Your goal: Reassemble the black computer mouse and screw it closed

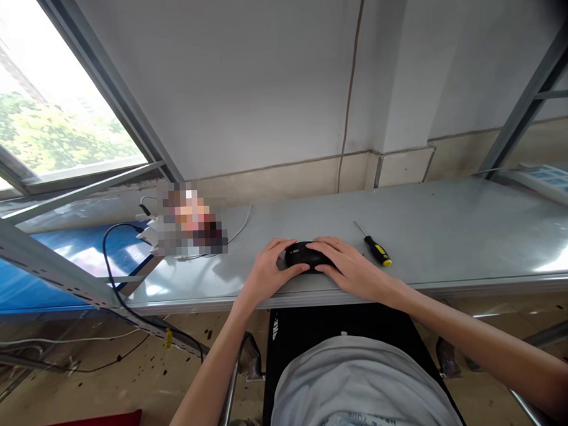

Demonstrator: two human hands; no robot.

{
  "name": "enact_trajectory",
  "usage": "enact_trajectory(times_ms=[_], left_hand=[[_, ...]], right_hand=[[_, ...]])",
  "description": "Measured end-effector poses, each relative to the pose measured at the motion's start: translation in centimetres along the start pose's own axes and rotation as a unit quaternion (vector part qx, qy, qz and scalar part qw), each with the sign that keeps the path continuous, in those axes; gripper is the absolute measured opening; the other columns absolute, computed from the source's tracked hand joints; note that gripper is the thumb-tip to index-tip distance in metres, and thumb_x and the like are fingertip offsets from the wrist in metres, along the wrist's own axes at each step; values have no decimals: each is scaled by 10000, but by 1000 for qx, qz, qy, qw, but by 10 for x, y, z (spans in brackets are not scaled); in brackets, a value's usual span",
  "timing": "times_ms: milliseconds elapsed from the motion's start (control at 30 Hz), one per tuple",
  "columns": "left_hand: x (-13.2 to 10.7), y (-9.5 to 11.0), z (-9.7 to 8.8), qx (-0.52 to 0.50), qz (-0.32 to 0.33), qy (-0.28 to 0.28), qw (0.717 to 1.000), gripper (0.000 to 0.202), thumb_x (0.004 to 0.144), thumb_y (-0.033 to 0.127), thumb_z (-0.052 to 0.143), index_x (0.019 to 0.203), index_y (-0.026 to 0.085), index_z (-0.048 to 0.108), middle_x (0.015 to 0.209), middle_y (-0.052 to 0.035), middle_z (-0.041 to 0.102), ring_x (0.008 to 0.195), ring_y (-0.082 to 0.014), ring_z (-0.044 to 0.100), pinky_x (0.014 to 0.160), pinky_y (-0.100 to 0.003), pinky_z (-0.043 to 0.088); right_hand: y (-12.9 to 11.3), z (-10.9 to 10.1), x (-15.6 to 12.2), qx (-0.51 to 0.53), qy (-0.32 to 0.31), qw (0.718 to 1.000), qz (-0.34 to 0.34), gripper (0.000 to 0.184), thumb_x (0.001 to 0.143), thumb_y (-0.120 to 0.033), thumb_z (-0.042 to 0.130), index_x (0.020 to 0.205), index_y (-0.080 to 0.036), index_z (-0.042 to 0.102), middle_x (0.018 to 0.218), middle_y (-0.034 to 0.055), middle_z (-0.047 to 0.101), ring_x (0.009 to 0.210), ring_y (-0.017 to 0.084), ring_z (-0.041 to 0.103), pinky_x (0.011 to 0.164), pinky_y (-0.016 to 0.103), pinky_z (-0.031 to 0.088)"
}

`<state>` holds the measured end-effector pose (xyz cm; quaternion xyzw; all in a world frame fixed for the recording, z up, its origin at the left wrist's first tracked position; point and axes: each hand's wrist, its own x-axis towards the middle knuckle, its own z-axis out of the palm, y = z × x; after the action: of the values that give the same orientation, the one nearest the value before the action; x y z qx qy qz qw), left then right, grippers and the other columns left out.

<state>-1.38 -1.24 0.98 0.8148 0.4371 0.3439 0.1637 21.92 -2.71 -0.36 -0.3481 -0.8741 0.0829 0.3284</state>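
A black computer mouse (pixel 299 257) is held between my two hands near the front edge of the grey table (pixel 434 239). My left hand (pixel 270 269) closes on its left end, thumb along the near side and fingers at the far side. On the right end, my right hand (pixel 345 264) grips it the same way and covers much of that part. Whether the mouse rests on the tabletop or is slightly raised, I cannot tell. Just right of my right hand lies a screwdriver (pixel 377 251) with a black and yellow handle, its thin shaft pointing away from me.
A blurred-out object (pixel 188 219) with white cables stands at the left, beside a metal frame post (pixel 76 270). A black cable (pixel 106 256) hangs over the front edge there. Blue sheeting (pixel 48 271) covers the far left surface. White and blue items (pixel 555 182) lie at the far right.
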Motion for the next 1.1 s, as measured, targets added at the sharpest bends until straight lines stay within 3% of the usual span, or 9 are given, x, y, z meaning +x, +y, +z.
enact_trajectory(times_ms=[567,1100], left_hand=[[-1,1,1,16,10,-21,1000,434,840,489,703,1188,238,635,1135,-63,658,1053,-233,617,933,-372,491],[0,-3,2,10,2,-33,999,489,792,519,745,1168,226,634,1101,-60,670,1022,-234,625,917,-378,495]], right_hand=[[-1,-2,-3,-5,-16,1000,1,410,1009,-287,430,1418,-275,459,1381,112,557,1265,284,527,1063,521,450],[1,0,-3,-15,-27,999,-14,427,1013,-278,434,1440,-290,444,1393,99,539,1269,265,514,1079,493,434]])
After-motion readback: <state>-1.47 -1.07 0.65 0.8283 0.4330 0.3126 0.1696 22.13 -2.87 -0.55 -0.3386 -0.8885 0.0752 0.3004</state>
